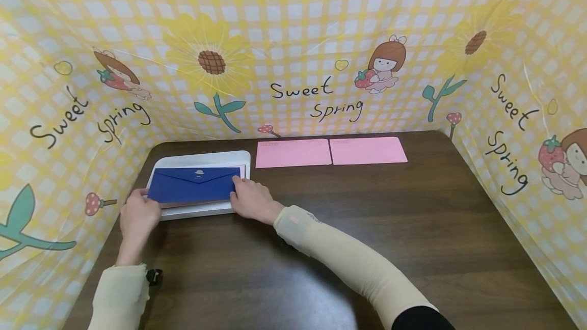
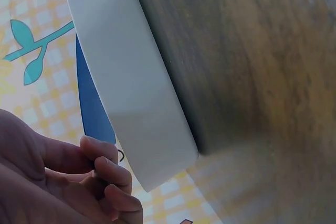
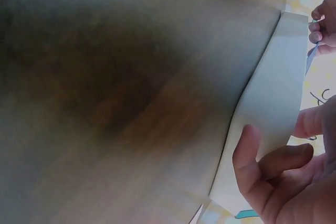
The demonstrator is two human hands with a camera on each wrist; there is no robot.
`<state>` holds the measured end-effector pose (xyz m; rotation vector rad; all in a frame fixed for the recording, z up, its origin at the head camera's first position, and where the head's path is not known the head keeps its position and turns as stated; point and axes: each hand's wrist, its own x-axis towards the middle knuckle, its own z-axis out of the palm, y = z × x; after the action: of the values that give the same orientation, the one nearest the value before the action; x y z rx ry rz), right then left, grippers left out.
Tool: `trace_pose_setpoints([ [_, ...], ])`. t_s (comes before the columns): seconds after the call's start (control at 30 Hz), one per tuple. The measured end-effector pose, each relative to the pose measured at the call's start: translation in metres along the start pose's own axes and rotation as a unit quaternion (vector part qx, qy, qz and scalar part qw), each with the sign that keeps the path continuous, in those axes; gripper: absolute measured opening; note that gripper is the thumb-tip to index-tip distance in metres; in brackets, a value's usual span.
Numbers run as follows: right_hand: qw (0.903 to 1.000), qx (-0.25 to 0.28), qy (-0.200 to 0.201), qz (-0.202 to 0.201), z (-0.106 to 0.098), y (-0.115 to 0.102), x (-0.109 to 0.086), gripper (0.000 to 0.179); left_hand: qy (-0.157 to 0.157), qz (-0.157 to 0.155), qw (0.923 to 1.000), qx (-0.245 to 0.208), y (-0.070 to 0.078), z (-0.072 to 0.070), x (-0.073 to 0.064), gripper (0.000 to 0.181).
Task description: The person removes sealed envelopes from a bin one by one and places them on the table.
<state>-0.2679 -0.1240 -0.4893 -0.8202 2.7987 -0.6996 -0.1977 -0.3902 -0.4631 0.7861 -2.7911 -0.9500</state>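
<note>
A dark blue envelope (image 1: 192, 187) with a pointed flap and a small pale emblem lies tilted over a white open box (image 1: 202, 213) at the left of the table. My left hand (image 1: 139, 213) pinches the envelope's lower left corner between thumb and fingers. The left wrist view shows that hand (image 2: 89, 177) beside the box's outer wall (image 2: 126, 87). At the envelope's right edge, my right hand (image 1: 252, 200) holds it with the fingertips. In the right wrist view its fingers (image 3: 247, 156) are bent against the box's wall; the fingertips' grip is hidden there.
Two pink envelopes (image 1: 293, 153) (image 1: 368, 150) lie side by side along the table's back edge, right of the box. A pale pink edge shows inside the box behind the blue envelope. Yellow checked cloth (image 1: 293, 39) walls the dark wooden table (image 1: 367, 228).
</note>
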Motion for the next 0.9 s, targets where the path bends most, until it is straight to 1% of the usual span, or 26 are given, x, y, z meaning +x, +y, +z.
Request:
trace_pose_setpoints([
  [0.17,0.9986,0.05,0.012,0.008,-0.002,0.002,-0.001,0.05,0.002,-0.003,1.0,-0.006,-0.001,0.0,-0.001,0.058],
  [0.33,0.9949,0.092,0.038,0.014,-0.005,0.004,-0.001,0.048,0.016,0.011,0.9997,-0.018,-0.002,0.001,-0.001,0.057],
  [0.43,0.9901,0.128,0.054,0.022,-0.007,0.005,0.001,0.05,0.027,0.022,0.9991,-0.026,-0.003,0.002,0.0,0.056],
  [0.5,0.9845,0.158,0.07,0.032,-0.007,0.006,0.002,0.051,0.032,0.026,0.9987,-0.029,-0.004,0.003,0.0,0.056],
  [0.57,0.9754,0.197,0.087,0.045,-0.007,0.006,0.003,0.051,0.033,0.027,0.9986,-0.032,-0.005,0.004,0.0,0.055],
  [0.6,0.9694,0.22,0.095,0.052,-0.007,0.006,0.003,0.051,0.033,0.027,0.9986,-0.032,-0.006,0.004,0.001,0.055],
  [0.67,0.9542,0.269,0.11,0.071,-0.008,0.006,0.004,0.05,0.032,0.026,0.9986,-0.032,-0.007,0.005,0.001,0.055],
  [0.73,0.9374,0.315,0.117,0.092,-0.01,0.006,0.004,0.049,0.029,0.026,0.9988,-0.03,-0.007,0.006,0.001,0.054],
  [0.8,0.9225,0.348,0.122,0.113,-0.012,0.006,0.005,0.047,0.022,0.028,0.999,-0.025,-0.007,0.007,0.001,0.054],
  [0.9,0.9056,0.381,0.121,0.142,-0.015,0.005,0.005,0.044,0.009,0.029,0.9995,-0.012,-0.005,0.008,0.001,0.052],
])
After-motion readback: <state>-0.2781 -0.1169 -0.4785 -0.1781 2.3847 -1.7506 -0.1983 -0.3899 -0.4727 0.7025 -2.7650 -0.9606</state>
